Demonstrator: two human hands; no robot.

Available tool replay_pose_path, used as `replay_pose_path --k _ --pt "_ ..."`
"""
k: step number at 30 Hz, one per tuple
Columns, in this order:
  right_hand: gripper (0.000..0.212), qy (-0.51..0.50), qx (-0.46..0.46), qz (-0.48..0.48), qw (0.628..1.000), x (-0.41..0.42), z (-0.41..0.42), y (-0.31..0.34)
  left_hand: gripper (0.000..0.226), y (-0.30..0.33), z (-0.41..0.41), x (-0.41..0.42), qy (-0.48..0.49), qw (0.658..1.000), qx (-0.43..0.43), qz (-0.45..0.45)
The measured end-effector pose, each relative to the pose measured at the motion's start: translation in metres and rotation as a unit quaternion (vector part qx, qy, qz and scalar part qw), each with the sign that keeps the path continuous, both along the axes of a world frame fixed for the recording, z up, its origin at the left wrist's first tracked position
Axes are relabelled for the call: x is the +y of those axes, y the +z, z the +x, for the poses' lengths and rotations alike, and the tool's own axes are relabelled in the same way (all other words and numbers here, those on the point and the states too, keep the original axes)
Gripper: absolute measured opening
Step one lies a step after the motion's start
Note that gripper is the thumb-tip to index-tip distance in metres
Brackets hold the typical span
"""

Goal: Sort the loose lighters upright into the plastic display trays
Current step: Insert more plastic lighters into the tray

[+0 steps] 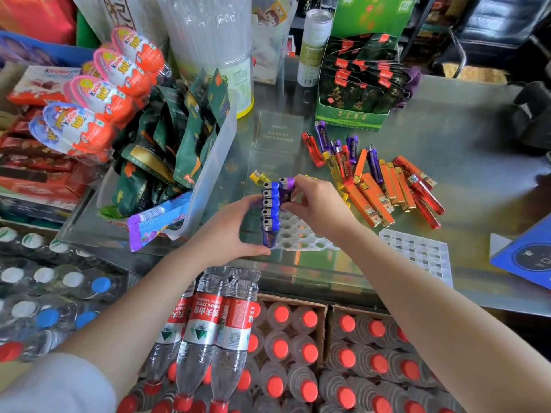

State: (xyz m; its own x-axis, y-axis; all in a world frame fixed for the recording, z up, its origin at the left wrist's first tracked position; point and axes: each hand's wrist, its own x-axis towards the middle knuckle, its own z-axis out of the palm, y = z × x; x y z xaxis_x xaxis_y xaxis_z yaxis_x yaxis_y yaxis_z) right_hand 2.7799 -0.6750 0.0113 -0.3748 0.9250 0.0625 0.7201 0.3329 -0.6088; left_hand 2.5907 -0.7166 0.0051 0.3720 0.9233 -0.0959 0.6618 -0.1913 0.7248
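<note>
Now seating purple lighter (286, 192) into second column of white display tray (301, 238), beside row of five blue lighters (270, 210) already upright. My right hand (317, 201) pinches purple lighter, fingers curled round body; my left hand (231, 231) grips tray's left edge, thumb at near corner. Best keep lighter vertical, aim base at far hole, press straight down, steady tray. Loose lighters (375, 177) piled on glass surface (465, 144) to right; second tray (417, 251) near. Snack bin (208, 162) crowds left side.
</note>
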Motion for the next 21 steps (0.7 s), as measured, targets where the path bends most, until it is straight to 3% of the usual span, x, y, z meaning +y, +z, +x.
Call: replay_pose_path --k 7,10,13,17,21 --pt "0.021 0.047 -0.089 0.000 0.995 0.007 0.015 0.007 0.081 -0.004 0.003 0.008 -0.006 1.000 -0.003 -0.002" --pt "0.027 -0.090 -0.017 0.028 0.995 0.025 0.034 0.013 0.083 -0.006 0.005 0.012 -0.014 1.000 -0.010 -0.008" --pt "0.024 -0.249 -0.031 0.059 0.966 0.048 0.048 0.013 0.084 -0.008 0.006 0.018 -0.018 0.999 -0.013 -0.023" --pt "0.028 -0.330 -0.046 0.017 0.943 0.075 0.065 0.007 0.083 -0.010 0.005 0.019 -0.018 1.000 -0.009 -0.023" --pt "0.018 -0.331 -0.068 -0.021 0.941 0.088 0.065 0.001 0.084 -0.010 0.004 0.021 -0.015 0.999 -0.009 -0.029"
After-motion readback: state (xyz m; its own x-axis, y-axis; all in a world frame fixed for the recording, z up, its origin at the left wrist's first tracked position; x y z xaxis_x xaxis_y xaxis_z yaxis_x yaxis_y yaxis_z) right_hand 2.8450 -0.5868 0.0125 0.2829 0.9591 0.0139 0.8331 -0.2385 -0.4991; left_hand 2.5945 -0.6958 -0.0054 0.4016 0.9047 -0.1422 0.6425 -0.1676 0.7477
